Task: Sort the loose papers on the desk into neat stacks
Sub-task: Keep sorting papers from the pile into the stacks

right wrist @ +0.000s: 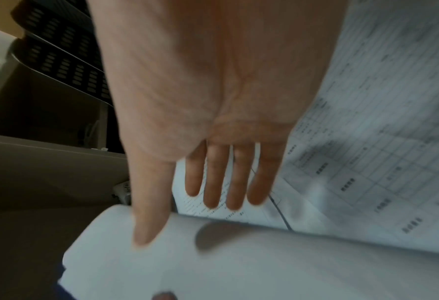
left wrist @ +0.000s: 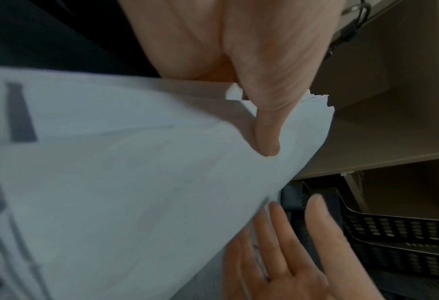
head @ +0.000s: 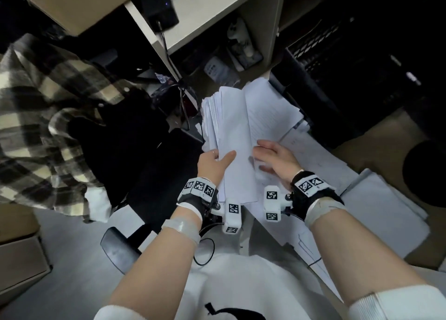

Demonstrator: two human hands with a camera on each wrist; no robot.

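My left hand (head: 217, 160) grips a thick, fanned stack of white papers (head: 231, 117), held up off the desk with the thumb (left wrist: 267, 132) pressed on its top sheet. A printed sheet (head: 268, 112) leans off the stack's right side. My right hand (head: 272, 157) is beside it with straight fingers (right wrist: 226, 182) spread over printed pages, and its thumb (right wrist: 148, 223) lies across the edge of a white sheet. More loose sheets with tables (right wrist: 379, 142) lie on the desk (head: 398, 136) under and right of that hand. A flatter pile of papers (head: 386, 211) sits at the desk's near right.
Black mesh trays (head: 337, 66) stand stacked at the back right, beside beige shelf compartments (left wrist: 392, 132). A plaid shirt (head: 48, 102) hangs on the left. Cables (head: 183, 107) run down behind the stack. A black chair armrest (head: 118, 247) is near my left elbow.
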